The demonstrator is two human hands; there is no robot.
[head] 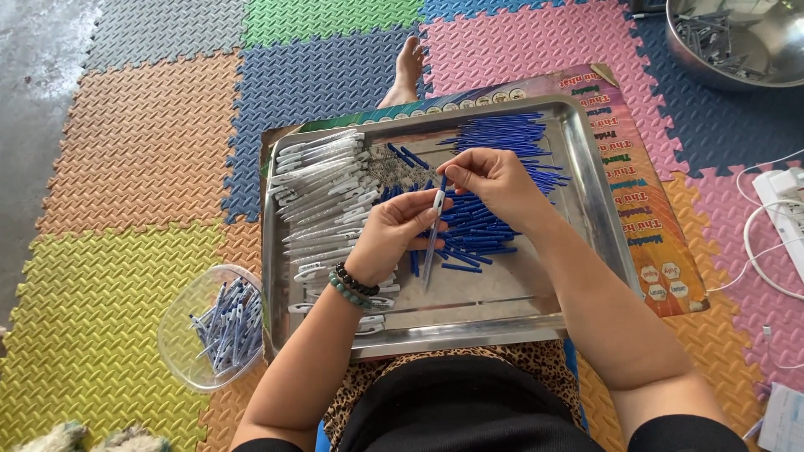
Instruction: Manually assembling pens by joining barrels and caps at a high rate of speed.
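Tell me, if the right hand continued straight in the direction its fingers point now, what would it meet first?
The right hand points toward the person's left. It would probably first meet the upper end of the pen barrel held by the left hand, then the row of white pen barrels. Depth is uncertain.

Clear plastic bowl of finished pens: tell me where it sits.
In the head view, the clear plastic bowl sits on the foam mat at lower left, just outside the metal tray's left edge, near the left forearm.

Left hand [394, 230] fingers curled, gripping; right hand [494, 177] fingers pinched; forearms converging.
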